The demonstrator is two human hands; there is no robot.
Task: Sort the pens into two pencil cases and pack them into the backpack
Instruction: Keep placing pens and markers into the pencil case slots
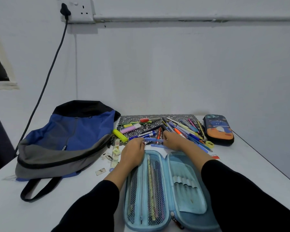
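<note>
A white table (57,206) stands against a pale wall (174,72). The open blue pencil case (187,173) lies at six o'clock. Pens (182,129) are heaped on a mat (124,119) at twelve, the dark pencil case (218,129) is at two, and the backpack (70,136) at nine. The left hand (133,152) and right hand (173,139) curl their fingers round the ends of one blue pen (155,140).

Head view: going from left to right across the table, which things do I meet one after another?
backpack → left hand → blue pen → right hand → dark pencil case
</note>
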